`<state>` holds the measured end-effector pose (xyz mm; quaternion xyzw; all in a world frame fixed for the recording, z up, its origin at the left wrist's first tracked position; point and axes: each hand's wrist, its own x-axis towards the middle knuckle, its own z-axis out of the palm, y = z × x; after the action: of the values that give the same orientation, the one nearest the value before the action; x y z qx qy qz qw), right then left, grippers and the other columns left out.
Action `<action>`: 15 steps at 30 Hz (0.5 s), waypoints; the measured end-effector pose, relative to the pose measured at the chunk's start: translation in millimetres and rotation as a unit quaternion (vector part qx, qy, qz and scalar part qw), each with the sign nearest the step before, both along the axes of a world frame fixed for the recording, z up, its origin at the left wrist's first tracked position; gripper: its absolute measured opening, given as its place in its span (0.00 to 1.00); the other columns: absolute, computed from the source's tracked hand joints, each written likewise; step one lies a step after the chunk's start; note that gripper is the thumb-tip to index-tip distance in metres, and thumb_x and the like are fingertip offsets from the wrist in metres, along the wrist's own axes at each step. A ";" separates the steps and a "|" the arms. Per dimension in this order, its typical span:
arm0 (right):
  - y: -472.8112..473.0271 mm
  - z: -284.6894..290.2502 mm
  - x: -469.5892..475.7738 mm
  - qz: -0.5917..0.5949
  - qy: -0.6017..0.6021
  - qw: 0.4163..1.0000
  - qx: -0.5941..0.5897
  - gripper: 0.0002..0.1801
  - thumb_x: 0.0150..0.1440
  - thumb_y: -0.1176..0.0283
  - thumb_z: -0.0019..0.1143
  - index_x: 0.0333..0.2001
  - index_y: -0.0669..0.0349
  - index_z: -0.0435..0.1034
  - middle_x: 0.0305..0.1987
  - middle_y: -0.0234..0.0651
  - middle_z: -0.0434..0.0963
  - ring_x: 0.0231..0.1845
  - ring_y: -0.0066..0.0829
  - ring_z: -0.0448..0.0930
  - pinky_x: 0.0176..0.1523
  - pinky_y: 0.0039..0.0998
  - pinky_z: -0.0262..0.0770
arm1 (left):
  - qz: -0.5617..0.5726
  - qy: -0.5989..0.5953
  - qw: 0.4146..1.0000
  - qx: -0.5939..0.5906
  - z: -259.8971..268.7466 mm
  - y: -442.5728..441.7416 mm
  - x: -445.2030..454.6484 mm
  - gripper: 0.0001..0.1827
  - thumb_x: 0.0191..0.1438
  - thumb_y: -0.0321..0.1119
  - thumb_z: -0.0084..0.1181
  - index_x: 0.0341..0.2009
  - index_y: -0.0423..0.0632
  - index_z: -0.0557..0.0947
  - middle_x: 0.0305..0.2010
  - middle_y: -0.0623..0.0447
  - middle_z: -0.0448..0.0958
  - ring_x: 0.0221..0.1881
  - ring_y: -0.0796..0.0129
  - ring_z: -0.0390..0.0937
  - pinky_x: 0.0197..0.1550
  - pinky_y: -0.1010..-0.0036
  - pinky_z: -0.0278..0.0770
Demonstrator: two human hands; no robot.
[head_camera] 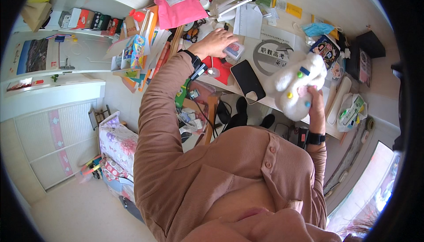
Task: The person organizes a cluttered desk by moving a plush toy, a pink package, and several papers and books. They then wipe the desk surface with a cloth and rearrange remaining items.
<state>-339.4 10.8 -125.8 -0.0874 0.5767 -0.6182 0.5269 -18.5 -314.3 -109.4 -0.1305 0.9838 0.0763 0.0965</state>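
Note:
My left hand (215,43) is over the desk, its fingers at the edge of a small clear plastic case (234,50) with a pink and blue picture. In my right hand (316,101) is a fluffy white plush item (294,99) with coloured pompoms and a dark blue tag, held above the desk's front edge. Between the hands lies a black smartphone or phone-shaped item (247,81) with a light rim. A book or sheet with a grey ring and large Chinese print (268,53) is partly hidden behind the plush. Red material (217,69) lies below my left wrist.
A pink bag (179,8), a white rack (235,1) and papers (248,21) crowd the desk's far side. To the right are a blue face mask (318,29), a black box (371,44) and a plastic bag (352,112). A cable (202,109) hangs below the front edge.

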 end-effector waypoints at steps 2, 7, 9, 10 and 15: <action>13.4 -8.5 0.0 -0.010 -0.010 1.000 0.010 0.21 0.51 0.78 0.49 0.50 0.73 0.69 0.44 0.41 0.79 0.43 0.33 0.82 0.49 0.32 0.79 | 0.056 0.022 0.998 0.026 3.5 0.2 -1.5 0.39 0.38 0.40 0.71 0.57 0.47 0.72 0.53 0.45 0.74 0.57 0.52 0.72 0.62 0.61 0.66; 28.5 -29.5 0.0 -0.033 0.003 0.998 0.045 0.22 0.50 0.77 0.50 0.50 0.71 0.69 0.43 0.39 0.79 0.42 0.32 0.81 0.49 0.31 0.78 | 0.157 0.073 0.984 0.032 6.7 -6.5 -8.7 0.37 0.39 0.46 0.71 0.53 0.44 0.73 0.50 0.42 0.78 0.52 0.49 0.75 0.56 0.60 0.72; 30.0 -35.8 -2.7 -0.018 0.017 0.998 0.058 0.22 0.51 0.76 0.51 0.51 0.70 0.69 0.43 0.38 0.79 0.42 0.31 0.80 0.49 0.31 0.78 | 0.135 0.088 0.987 0.004 9.6 -14.1 -12.4 0.37 0.41 0.48 0.70 0.53 0.44 0.74 0.51 0.41 0.77 0.53 0.49 0.76 0.56 0.61 0.72; 30.4 -38.7 -4.1 -0.017 0.025 0.998 0.055 0.22 0.51 0.76 0.52 0.51 0.70 0.69 0.43 0.38 0.79 0.42 0.31 0.80 0.49 0.31 0.78 | 0.135 0.095 0.986 -0.008 11.1 -16.4 -14.1 0.37 0.41 0.49 0.70 0.53 0.44 0.74 0.52 0.41 0.77 0.53 0.49 0.76 0.56 0.61 0.72; 28.7 -50.3 -8.8 -0.046 0.025 0.997 0.053 0.21 0.53 0.75 0.54 0.52 0.69 0.69 0.44 0.38 0.79 0.41 0.30 0.81 0.48 0.30 0.78 | 0.156 0.049 0.986 -0.011 20.0 -21.8 -30.9 0.34 0.42 0.50 0.69 0.50 0.44 0.75 0.49 0.41 0.79 0.51 0.50 0.77 0.54 0.61 0.74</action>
<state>-348.2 39.5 -176.1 -0.0480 0.6252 -0.6075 0.4876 -49.4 -336.1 -89.4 -0.2796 0.9557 0.0855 0.0341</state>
